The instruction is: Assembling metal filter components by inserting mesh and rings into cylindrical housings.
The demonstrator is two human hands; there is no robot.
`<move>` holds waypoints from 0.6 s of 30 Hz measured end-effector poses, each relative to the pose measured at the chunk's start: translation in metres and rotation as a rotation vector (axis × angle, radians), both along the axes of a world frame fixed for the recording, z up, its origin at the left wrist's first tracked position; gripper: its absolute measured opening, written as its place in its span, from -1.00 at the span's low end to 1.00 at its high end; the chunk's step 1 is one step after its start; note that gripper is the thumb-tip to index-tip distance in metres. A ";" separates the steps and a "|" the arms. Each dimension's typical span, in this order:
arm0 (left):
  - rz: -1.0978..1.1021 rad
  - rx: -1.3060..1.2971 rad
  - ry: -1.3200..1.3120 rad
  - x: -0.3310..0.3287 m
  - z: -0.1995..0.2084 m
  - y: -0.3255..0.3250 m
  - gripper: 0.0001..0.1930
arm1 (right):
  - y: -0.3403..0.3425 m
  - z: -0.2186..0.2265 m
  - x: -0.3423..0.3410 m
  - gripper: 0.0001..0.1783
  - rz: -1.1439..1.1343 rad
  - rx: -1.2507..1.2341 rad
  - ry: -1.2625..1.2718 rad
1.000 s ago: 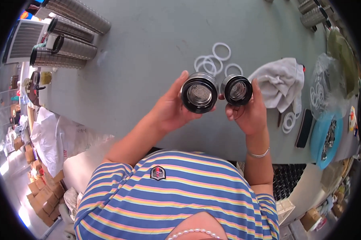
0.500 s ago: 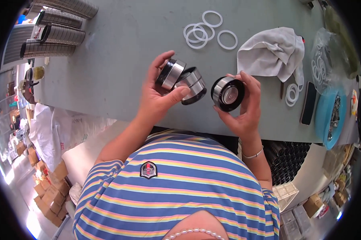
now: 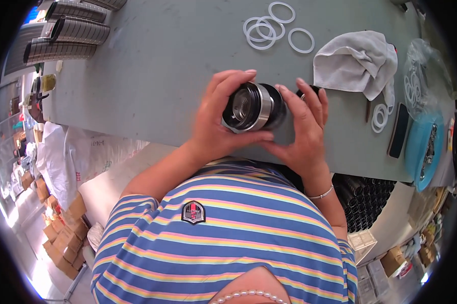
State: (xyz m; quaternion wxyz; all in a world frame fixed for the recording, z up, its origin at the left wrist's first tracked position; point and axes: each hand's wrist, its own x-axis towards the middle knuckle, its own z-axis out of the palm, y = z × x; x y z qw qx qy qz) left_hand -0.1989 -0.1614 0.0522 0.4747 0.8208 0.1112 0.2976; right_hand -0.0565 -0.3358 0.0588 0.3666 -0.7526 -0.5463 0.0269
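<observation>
My left hand (image 3: 208,116) is wrapped round a short, round black cap (image 3: 244,109) with a shiny steel band, its hollow face turned up toward me. Pressed close behind it is a second black-and-steel cap (image 3: 275,106), partly hidden and smeared by motion. My right hand (image 3: 305,126) curls beside that one, fingers bent, the thumb reaching toward my left thumb. A further dark cap (image 3: 313,91) shows behind the right fingers, mostly covered by them. Both hands are just above the near edge of the grey table (image 3: 152,76).
Several white sealing rings (image 3: 302,40) lie on the table beyond my hands. To the right are a crumpled grey cloth (image 3: 352,63), more rings (image 3: 379,121), a black phone (image 3: 398,130) and a blue basin (image 3: 416,152) of small metal parts. Steel cylinders (image 3: 61,49) lie far left.
My hands have come together from apart. The left one's cap has turned its hollow face up, and the right hand's fingers have moved beside the caps. The view has shifted slightly.
</observation>
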 end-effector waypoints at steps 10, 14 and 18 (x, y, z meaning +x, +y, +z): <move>-0.126 -0.887 0.242 -0.011 -0.009 -0.005 -0.38 | 0.017 0.018 -0.003 -0.09 0.066 0.109 0.424; -0.065 -0.881 0.317 -0.006 -0.008 0.005 -0.46 | 0.019 0.019 -0.006 -0.12 -0.015 0.017 0.456; 0.078 -0.961 0.448 -0.006 -0.002 0.025 -0.51 | 0.020 0.019 0.002 -0.14 -0.076 -0.011 0.423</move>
